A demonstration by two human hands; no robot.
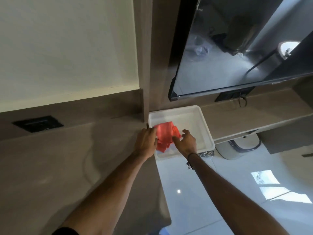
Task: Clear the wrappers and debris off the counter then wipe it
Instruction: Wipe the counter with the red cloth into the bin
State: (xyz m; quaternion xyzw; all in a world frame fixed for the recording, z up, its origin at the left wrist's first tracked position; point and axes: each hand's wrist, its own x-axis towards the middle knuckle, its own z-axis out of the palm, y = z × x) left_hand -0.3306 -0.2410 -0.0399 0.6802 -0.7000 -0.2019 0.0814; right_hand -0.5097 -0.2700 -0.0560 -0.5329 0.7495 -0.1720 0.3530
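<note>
A crumpled orange-red cloth (166, 135) lies in a white plastic tray (201, 122) at the right end of the brown counter (67, 158). My left hand (146, 143) rests at the tray's left rim with its fingers against the cloth's left edge. My right hand (185, 141) hovers over the cloth's right side, fingers spread and curled, thumb touching the fabric. Something pale shows in the tray under the cloth, too hidden to identify. No wrappers are visible on the counter.
A dark socket plate (38, 123) sits in the counter's back wall at left. A wall-mounted TV (237, 48) hangs above a narrower shelf (254, 116) to the right. A white bin (237, 148) stands on the glossy white floor below.
</note>
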